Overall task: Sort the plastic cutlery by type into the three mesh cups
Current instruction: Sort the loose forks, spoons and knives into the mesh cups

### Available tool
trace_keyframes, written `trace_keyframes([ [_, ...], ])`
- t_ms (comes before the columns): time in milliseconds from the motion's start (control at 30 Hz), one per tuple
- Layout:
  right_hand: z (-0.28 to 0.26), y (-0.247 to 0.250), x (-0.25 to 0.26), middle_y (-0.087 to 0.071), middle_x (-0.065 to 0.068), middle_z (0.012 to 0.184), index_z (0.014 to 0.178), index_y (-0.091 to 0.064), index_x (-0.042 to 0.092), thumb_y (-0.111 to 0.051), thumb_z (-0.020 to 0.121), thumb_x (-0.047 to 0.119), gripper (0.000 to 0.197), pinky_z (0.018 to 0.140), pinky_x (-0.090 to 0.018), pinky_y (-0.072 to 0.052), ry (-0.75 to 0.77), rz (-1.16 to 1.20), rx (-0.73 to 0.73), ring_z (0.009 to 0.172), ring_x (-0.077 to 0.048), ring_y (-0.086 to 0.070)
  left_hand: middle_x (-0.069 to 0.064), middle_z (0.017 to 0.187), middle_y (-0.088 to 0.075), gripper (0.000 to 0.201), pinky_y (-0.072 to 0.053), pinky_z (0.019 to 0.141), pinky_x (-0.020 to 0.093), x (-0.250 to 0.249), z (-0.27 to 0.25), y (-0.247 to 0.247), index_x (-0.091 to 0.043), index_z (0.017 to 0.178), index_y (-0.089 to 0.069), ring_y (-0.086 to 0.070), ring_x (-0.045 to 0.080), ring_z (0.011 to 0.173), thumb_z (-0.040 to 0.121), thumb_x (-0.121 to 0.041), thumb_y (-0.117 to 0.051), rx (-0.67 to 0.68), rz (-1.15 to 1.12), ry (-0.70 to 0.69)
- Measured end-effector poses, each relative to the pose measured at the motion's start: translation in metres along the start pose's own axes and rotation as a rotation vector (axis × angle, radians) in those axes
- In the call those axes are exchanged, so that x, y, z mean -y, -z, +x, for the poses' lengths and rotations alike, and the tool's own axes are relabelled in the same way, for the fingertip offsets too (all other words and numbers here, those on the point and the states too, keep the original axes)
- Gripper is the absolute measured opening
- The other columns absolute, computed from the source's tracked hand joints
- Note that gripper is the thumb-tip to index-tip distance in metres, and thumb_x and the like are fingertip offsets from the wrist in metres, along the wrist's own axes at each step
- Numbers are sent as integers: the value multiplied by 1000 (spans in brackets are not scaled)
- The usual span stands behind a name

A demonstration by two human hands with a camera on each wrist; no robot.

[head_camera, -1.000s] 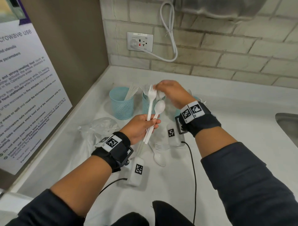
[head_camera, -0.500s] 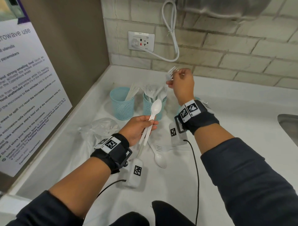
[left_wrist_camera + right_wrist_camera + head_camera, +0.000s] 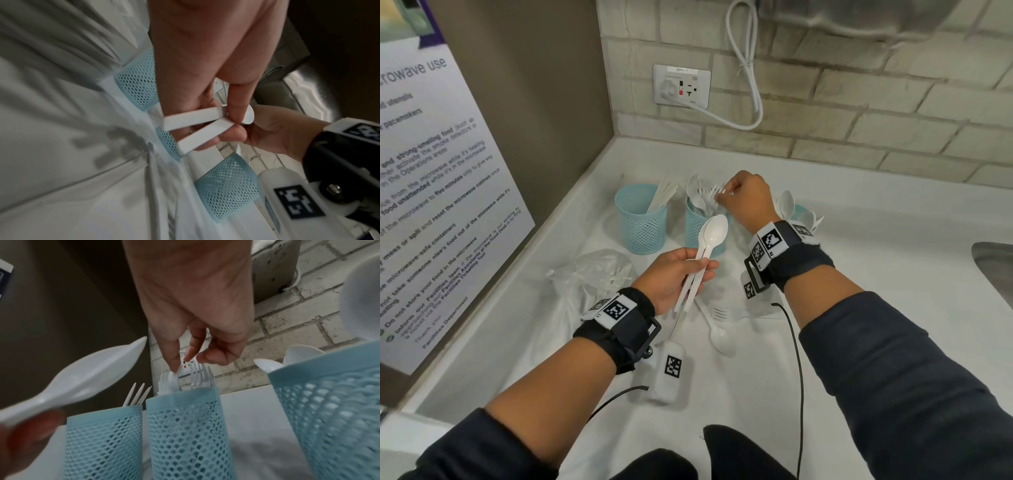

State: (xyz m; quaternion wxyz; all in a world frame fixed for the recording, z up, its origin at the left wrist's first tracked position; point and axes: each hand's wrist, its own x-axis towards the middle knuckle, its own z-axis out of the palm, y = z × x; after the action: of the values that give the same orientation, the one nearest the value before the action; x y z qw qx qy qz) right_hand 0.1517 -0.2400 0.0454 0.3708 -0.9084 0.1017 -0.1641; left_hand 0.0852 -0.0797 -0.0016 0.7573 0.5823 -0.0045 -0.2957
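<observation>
Three light-blue mesh cups stand in a row near the wall. The left cup (image 3: 642,219) (image 3: 103,439) holds flat white pieces, the middle cup (image 3: 697,233) (image 3: 185,426) forks, the right cup (image 3: 799,209) (image 3: 333,402) spoons. My left hand (image 3: 702,270) (image 3: 232,123) grips two white spoons (image 3: 714,233) (image 3: 191,120) by the handles, bowls up, in front of the middle cup. My right hand (image 3: 722,194) (image 3: 185,365) hovers over the middle cup and pinches the head of a fork (image 3: 717,192) (image 3: 171,379) standing in it.
A loose fork (image 3: 726,313) and spoon (image 3: 719,337) lie on the white counter (image 3: 876,240) below my hands. A crumpled plastic bag (image 3: 592,274) lies at the left. A sink (image 3: 995,267) cuts into the right edge. A black cable (image 3: 796,359) and white tagged boxes (image 3: 671,371) hang from my wrists.
My right hand drew the fork out of the left hand's bundle, lifted it, then lowered it into the middle cup. The left hand has stayed put with the spoons.
</observation>
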Motion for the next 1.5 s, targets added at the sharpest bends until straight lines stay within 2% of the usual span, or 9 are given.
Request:
trace_keyframes([
  [133, -5, -1, -7, -54, -7, 90, 80, -52, 14, -67, 81, 21, 17, 61, -22, -31, -31, 12, 5, 83, -18, -48, -2, 79, -73, 11, -50, 61, 22, 1, 0, 1, -11, 94, -60, -69, 8, 70, 92, -4, -51, 18, 0, -9],
  [200, -8, 3, -7, -56, -5, 89, 98, -53, 9, -60, 88, 35, 29, 67, -23, -32, -58, 84, -52, 80, -17, -50, -2, 80, -74, 11, -51, 64, 23, 1, -1, 1, -11, 94, -60, -70, 9, 72, 92, -4, -52, 21, -1, -14],
  [267, -12, 13, -3, -57, -1, 74, 91, -55, 8, -50, 93, 43, 34, 66, -24, -34, -76, 136, -59, 72, -16, -53, -3, 81, -74, 11, -51, 66, 23, 2, -1, 1, -12, 95, -60, -70, 9, 75, 92, -5, -52, 23, 0, -19],
  [433, -27, 39, 4, -51, 4, 59, 82, -65, 7, -52, 85, 59, 54, 47, -19, -31, -77, 80, 347, 49, -9, -41, -3, 84, -74, 11, -51, 68, 23, 5, -1, 1, -13, 96, -61, -69, 10, 80, 92, -6, -53, 23, 11, -18],
  [633, -40, 40, -4, -62, 3, 71, 84, -62, 22, -70, 80, 36, 16, 47, -17, -38, -62, 39, 654, 49, -7, -49, -2, 89, -73, 12, -52, 71, 24, 5, -1, -7, -13, 102, -60, -70, 10, 79, 93, -11, -52, 49, 2, -24],
  [833, -47, 41, -16, -63, -4, 68, 107, -64, 8, -70, 82, 11, 26, 50, -12, -48, -123, 261, 605, 52, -4, -58, -2, 91, -73, 18, -54, 68, 21, 6, -5, -8, -21, 105, -59, -71, 9, 78, 98, -22, -43, 72, -30, -29],
  [1067, -51, 41, -20, -65, -2, 74, 114, -62, 10, -70, 81, 8, 34, 53, -14, -51, -164, 349, 606, 55, -6, -61, 1, 96, -70, 18, -55, 68, 22, 7, -7, -12, -24, 104, -60, -70, 10, 79, 98, -24, -44, 74, -8, -45],
  [1367, -55, 35, -24, -65, -8, 85, 103, -61, 17, -61, 89, 14, 13, 45, -13, -46, -139, 412, 514, 45, -2, -57, -2, 90, -70, 28, -52, 63, 19, 9, -8, -30, -22, 124, -53, -67, 7, 68, 100, -27, -39, 53, 226, -78],
  [1500, -51, 45, -27, -60, -9, 76, 92, -55, 14, -58, 91, 9, 5, 39, -14, -40, -117, 395, 258, 38, 0, -50, -2, 85, -66, 26, -47, 54, 14, 9, -7, -32, -21, 123, -54, -56, 2, 54, 99, -22, -42, 48, 223, -64],
])
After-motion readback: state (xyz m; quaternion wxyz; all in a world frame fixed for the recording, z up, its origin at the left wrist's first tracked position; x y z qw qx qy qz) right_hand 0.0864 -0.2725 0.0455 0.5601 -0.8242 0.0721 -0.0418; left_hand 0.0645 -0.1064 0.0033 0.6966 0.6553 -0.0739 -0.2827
